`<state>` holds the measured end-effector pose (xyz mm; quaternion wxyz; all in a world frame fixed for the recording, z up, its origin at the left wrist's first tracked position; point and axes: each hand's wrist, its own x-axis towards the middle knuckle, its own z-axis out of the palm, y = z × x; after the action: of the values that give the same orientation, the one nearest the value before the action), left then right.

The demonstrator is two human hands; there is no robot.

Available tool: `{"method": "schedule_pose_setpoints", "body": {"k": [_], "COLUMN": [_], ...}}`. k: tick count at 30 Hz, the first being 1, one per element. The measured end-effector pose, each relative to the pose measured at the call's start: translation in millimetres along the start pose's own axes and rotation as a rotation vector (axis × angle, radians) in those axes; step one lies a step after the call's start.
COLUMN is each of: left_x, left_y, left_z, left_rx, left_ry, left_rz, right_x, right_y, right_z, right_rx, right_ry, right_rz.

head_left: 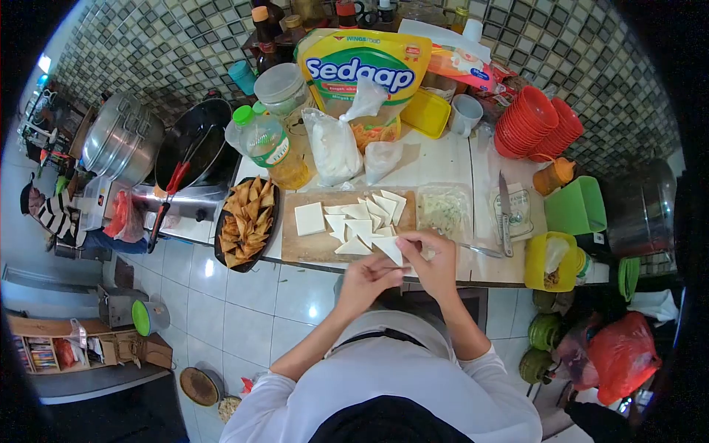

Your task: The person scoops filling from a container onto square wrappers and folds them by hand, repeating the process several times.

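Currently, the right hand pinches one white triangular sheet at the near edge of the wooden board; the left hand sits just beside it, fingers curled, contact impossible to tell. More cut sheets lie overlapped on the board, left of a clear tray holding pale filling with green flecks. Black platter: heaped with browned triangular pastries. Green-capped bottle: yellow liquid low inside, its label too small to read. Knotted clear bag: white contents. Yellow tub: brown bits plus a plastic bag. Labels: yellow-green pouch reads "Sedaap" in large letters, "WINGSFOOD" above, "Minyak" below, remaining print partly covered.
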<state>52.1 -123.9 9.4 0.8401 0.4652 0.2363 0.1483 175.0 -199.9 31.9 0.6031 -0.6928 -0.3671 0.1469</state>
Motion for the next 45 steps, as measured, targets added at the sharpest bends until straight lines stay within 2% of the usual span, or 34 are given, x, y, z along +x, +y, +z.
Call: {"method": "schedule_pose_setpoints", "body": {"k": [2,4,6,7,9,10,12,16,18,20,22,24,28,30,31,33,35,40,42,43,45], "left_x": [-6,-2,5,11,24,27,33,30,30,28,27,26,27,32,33,34,33,31,30,31,31], "left_y": [16,37,67,74,72,69,65,66,63,62,62,63,57,55,56,57,59,57,56,54,55], "left_z": [-25,-51,-73,-86,-113,-117,-122,-121,-119,-117,-112,-110,-116,-116,-114,-113,-115,-111,-112,-113,-115], "left_rx": [0.251,0.247,0.711,0.718,1.723,1.725,1.456,1.537,1.546,1.554,1.544,1.541,1.598,1.553,1.546,1.54,1.518,1.566,1.55,1.469,1.389], "left_ry": [0.132,0.384,0.6,0.605,0.624,0.63,0.548,0.566,0.587,0.612,0.649,0.655,0.64,0.637,0.664,0.691,0.627,0.647,0.648,0.644,0.642], "left_rz": [0.16,0.399,0.463,0.466,0.652,0.653,0.423,0.563,0.603,0.643,0.676,0.701,0.708,0.68,0.66,0.638,0.655,0.74,0.762,0.745,0.728], "right_x": [10,18,19,20,22,24,28,25,16,6,-7,-20,-46,-52,-52,-49,-43,-26,-24,-24,-25], "right_y": [-1,-4,0,-1,1,5,11,0,-3,5,10,18,46,54,57,63,57,31,35,36,37], "right_z": [8,18,36,44,58,64,71,54,31,-2,-42,-74,-112,-117,-118,-119,-117,-94,-79,-75,-71], "right_rx": [0.018,-0.115,-0.211,-0.269,-0.401,-0.398,-0.618,-0.597,-0.536,-0.601,-0.701,-1.008,-1.101,-0.982,-0.985,-0.76,-0.717,-0.531,-0.158,-0.158,-0.152], "right_ry": [0.035,-0.003,0.008,-0.041,-0.187,-0.189,-0.136,-0.049,0.045,0.11,0.203,0.377,0.394,0.298,0.304,0.236,0.25,0.278,0.379,0.379,0.202], "right_rz": [-0.011,-0.113,-0.18,-0.21,-0.203,-0.207,-0.325,-0.325,-0.29,-0.264,-0.068,0.021,0.14,0.251,0.254,0.236,0.209,0.183,0.151,0.151,0.229]}}
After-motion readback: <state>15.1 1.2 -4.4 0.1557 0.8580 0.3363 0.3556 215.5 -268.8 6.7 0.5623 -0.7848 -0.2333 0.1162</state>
